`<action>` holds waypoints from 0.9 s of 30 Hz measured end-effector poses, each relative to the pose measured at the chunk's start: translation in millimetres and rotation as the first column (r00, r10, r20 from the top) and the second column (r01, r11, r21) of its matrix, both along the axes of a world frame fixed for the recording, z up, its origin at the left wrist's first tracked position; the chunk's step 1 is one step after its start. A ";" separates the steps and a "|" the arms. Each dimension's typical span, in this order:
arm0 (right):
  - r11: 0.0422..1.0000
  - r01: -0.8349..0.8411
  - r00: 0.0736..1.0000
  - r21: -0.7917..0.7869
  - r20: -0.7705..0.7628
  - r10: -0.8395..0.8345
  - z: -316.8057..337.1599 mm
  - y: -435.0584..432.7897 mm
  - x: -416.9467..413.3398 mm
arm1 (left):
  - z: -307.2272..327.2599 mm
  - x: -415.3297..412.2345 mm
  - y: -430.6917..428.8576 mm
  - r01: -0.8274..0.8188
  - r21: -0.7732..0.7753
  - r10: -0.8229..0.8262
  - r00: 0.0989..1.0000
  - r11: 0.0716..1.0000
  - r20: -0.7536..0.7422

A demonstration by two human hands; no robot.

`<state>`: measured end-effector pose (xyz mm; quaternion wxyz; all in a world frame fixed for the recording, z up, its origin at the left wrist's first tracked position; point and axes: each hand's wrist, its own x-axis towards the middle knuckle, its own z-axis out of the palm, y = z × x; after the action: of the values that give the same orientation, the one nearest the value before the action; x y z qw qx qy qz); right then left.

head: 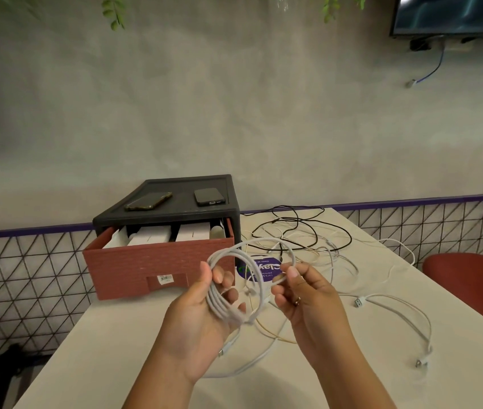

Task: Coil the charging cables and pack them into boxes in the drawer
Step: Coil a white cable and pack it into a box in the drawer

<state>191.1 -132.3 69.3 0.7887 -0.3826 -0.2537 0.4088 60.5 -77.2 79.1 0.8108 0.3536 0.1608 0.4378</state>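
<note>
Centre frame: my left hand [202,317] holds the white cable coil [219,302] in a curled grip, loops standing above the thumb. My right hand [308,302] pinches the opposite strand, right of the open drawer [160,261].

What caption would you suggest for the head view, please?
The left hand grips a coiled white cable, right hand pinches its loop, before the open drawer of boxes.
</note>
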 end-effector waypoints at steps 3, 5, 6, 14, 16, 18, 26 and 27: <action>1.000 -0.015 1.000 0.003 -0.017 0.015 -1.5 -0.2 -1.9 | -2.8 3.7 0.8 0.000 0.006 0.000 1.000 1.000 -0.019; 0.999 -0.049 0.998 -0.006 -0.031 0.049 -2.5 -1.3 -4.5 | -4.7 6.4 2.1 -0.020 -0.004 0.020 1.000 1.000 -0.018; 0.997 -0.070 0.997 -0.018 -0.040 0.069 -3.0 -2.1 -5.9 | -5.3 7.8 2.2 -0.033 -0.010 0.033 0.999 0.999 -0.010; 0.977 -0.198 0.980 -0.084 -0.044 0.195 -7.5 -5.2 -18.8 | -9.4 22.6 -11.2 -0.254 0.101 0.260 0.964 0.962 -0.056; 0.971 -0.225 0.974 -0.076 -0.011 0.225 -7.0 -6.4 -21.6 | -13.1 24.1 -12.2 -0.303 0.178 0.321 0.943 0.936 -0.087; 0.965 -0.246 0.965 -0.094 0.067 0.252 -8.2 -6.8 -22.6 | -17.8 22.7 -10.3 -0.318 0.275 0.369 0.916 0.907 -0.157; 0.965 -0.119 0.915 -0.232 0.353 0.198 -9.6 -2.7 -11.4 | -16.8 9.2 -4.2 -0.136 0.462 0.269 0.934 0.876 -0.236; 0.967 -0.094 0.905 -0.238 0.384 0.182 -9.3 -2.2 -8.1 | -16.1 6.1 -2.8 -0.088 0.461 0.225 0.942 0.883 -0.251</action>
<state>183.0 -134.5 60.1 0.6425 -0.5223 -0.3917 0.4012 66.6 -80.0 63.0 0.6370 0.5761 0.2052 0.4693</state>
